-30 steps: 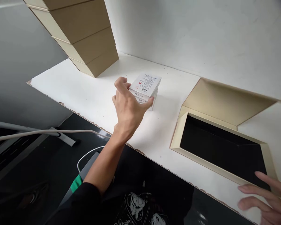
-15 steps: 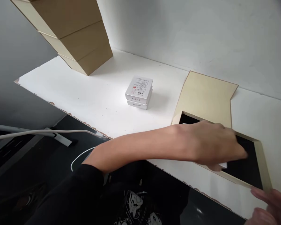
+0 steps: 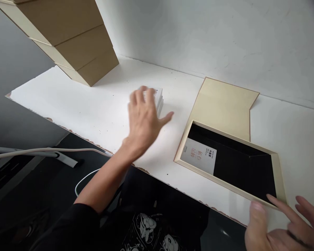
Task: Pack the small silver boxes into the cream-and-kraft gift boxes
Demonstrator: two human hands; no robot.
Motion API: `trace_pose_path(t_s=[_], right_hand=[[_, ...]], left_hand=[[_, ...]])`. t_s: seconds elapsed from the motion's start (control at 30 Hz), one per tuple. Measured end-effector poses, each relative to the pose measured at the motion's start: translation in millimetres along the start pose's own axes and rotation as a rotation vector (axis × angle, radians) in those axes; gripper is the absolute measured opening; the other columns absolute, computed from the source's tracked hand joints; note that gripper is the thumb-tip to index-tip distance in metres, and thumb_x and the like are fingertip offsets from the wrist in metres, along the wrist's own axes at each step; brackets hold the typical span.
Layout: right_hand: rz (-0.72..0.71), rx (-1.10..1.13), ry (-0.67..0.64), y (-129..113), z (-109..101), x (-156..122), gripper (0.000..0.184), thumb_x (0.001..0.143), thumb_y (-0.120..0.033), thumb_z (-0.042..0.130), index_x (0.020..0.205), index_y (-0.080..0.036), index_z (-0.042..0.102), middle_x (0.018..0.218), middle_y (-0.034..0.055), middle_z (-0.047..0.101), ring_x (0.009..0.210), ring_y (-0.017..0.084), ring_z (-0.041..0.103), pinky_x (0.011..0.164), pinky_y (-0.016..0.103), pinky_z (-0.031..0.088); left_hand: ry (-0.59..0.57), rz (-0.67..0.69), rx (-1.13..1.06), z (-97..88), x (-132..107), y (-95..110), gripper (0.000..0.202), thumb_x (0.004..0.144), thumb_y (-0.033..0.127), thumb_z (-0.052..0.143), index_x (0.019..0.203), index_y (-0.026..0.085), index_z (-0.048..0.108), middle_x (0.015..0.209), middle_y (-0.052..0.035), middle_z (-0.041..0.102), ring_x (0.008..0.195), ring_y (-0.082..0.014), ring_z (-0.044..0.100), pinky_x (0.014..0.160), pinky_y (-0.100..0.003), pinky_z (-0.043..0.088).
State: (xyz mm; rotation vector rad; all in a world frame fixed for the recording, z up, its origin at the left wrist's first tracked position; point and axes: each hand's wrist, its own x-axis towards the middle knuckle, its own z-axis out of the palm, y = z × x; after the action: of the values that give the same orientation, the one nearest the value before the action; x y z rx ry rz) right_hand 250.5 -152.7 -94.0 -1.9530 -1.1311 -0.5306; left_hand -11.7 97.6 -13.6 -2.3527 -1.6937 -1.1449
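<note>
My left hand [image 3: 144,119] hovers with fingers spread over a small stack of white printed packets [image 3: 158,97] on the white table, blurred by motion and holding nothing. A shallow beige box [image 3: 226,181] with a black inside lies open to the right, its lid flap [image 3: 223,106] laid flat behind it. One white packet [image 3: 199,155] with red and black print rests in the box's left end. My right hand [image 3: 282,226] lies at the box's near right corner, fingers stretched out on the rim and the table.
A tall stack of closed beige boxes [image 3: 68,38] leans at the back left by the white wall. The table's chipped front edge [image 3: 94,143] runs diagonally. Below it are a pale cable [image 3: 42,151] and dark floor.
My left hand took a white packet from the stack, carried it right into the open box, left it there, and has swung back over the stack. The lid flap now lies flat.
</note>
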Motion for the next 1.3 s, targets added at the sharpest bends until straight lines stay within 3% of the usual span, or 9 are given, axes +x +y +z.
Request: trace_pose_path(t_s=[0.1, 0.2, 0.43, 0.63, 0.77, 0.83, 1.0, 1.13, 1.3], right_hand=[[-0.206, 0.091, 0.0, -11.9, 7.1, 2.5, 0.037, 0.086, -0.054, 0.074, 0.106, -0.023, 0.071, 0.131, 0.0262, 0.062, 0.131, 0.047, 0.056, 0.095, 0.066, 0.051], [-0.235, 0.124, -0.009, -19.2, 7.9, 0.6, 0.038, 0.089, -0.049, 0.074, 0.113, -0.02, 0.07, 0.134, 0.0254, 0.059, 0.134, 0.046, 0.053, 0.105, 0.069, 0.045], [-0.068, 0.112, -0.107, -30.1, 1.0, -5.0, 0.044, 0.091, -0.053, 0.069, 0.111, -0.015, 0.065, 0.137, 0.0228, 0.054, 0.138, 0.041, 0.046, 0.114, 0.066, 0.037], [-0.019, 0.122, -0.133, -32.7, -2.1, -6.7, 0.044, 0.092, -0.052, 0.068, 0.115, -0.015, 0.065, 0.144, 0.0238, 0.051, 0.144, 0.039, 0.042, 0.114, 0.064, 0.035], [-0.014, 0.124, -0.134, -38.3, -3.0, -10.3, 0.042, 0.094, -0.05, 0.066, 0.116, -0.014, 0.065, 0.145, 0.0249, 0.051, 0.145, 0.039, 0.042, 0.114, 0.068, 0.034], [0.002, 0.121, -0.139, -40.9, -2.8, -12.0, 0.042, 0.095, -0.05, 0.066, 0.116, -0.014, 0.065, 0.145, 0.0258, 0.051, 0.145, 0.04, 0.041, 0.114, 0.069, 0.033], [0.026, 0.116, -0.174, -41.6, -3.1, -13.2, 0.044, 0.095, -0.055, 0.064, 0.114, -0.016, 0.064, 0.144, 0.0258, 0.051, 0.145, 0.041, 0.04, 0.113, 0.071, 0.031], [0.025, 0.116, -0.189, -37.3, -3.8, -13.2, 0.043, 0.095, -0.055, 0.063, 0.113, -0.016, 0.063, 0.145, 0.0252, 0.049, 0.146, 0.04, 0.039, 0.113, 0.069, 0.032], [0.03, 0.151, -0.193, -37.8, -1.2, -15.5, 0.042, 0.097, -0.055, 0.062, 0.115, -0.016, 0.06, 0.133, 0.0226, 0.055, 0.147, 0.039, 0.038, 0.115, 0.069, 0.029]], left_hand=[[-0.065, -0.249, 0.065, 1.8, 8.6, -32.7, 0.081, 0.059, 0.031, 0.098, 0.121, 0.019, 0.048, 0.111, -0.0161, 0.065, 0.112, -0.0465, 0.061, 0.096, -0.069, 0.046], [-0.095, -0.258, -0.051, -3.9, 10.6, -41.4, 0.077, 0.06, 0.029, 0.094, 0.117, 0.024, 0.042, 0.094, -0.0058, 0.063, 0.095, -0.0375, 0.065, 0.089, -0.064, 0.052], [0.092, 0.075, -0.497, -31.9, 9.4, 11.6, 0.085, 0.069, 0.033, 0.093, 0.131, 0.033, 0.035, 0.143, -0.0105, 0.048, 0.133, -0.0318, 0.057, 0.106, -0.051, 0.054], [-0.83, 0.789, -0.555, -31.7, 18.7, 76.2, 0.043, 0.097, 0.042, 0.072, 0.135, 0.025, 0.063, 0.142, -0.011, 0.06, 0.121, -0.0273, 0.066, 0.103, -0.042, 0.054], [-1.288, 0.786, -0.205, -13.2, 20.0, 106.3, 0.064, 0.085, 0.062, 0.078, 0.14, 0.033, 0.064, 0.135, -0.0119, 0.066, 0.115, -0.0372, 0.066, 0.087, -0.048, 0.056], [-1.369, 0.77, -0.113, -7.7, 20.3, 113.0, 0.078, 0.075, 0.071, 0.081, 0.139, 0.03, 0.065, 0.131, -0.0132, 0.067, 0.11, -0.0377, 0.066, 0.08, -0.045, 0.056], [-1.231, 0.836, -0.066, -7.6, 15.4, 110.6, 0.059, 0.077, 0.056, 0.086, 0.117, 0.015, 0.076, 0.111, -0.0158, 0.073, 0.089, -0.0314, 0.069, 0.069, -0.038, 0.053], [-0.952, 0.866, -0.277, -11.9, 4.1, 87.1, 0.077, 0.084, 0.064, 0.078, 0.139, 0.014, 0.062, 0.13, -0.0195, 0.068, 0.115, -0.0351, 0.067, 0.097, -0.046, 0.053], [-0.231, 0.257, -0.2, -10.9, -6.1, 19.7, 0.037, 0.092, 0.041, 0.076, 0.121, 0.022, 0.061, 0.137, -0.0141, 0.064, 0.125, -0.034, 0.06, 0.108, -0.052, 0.046]])
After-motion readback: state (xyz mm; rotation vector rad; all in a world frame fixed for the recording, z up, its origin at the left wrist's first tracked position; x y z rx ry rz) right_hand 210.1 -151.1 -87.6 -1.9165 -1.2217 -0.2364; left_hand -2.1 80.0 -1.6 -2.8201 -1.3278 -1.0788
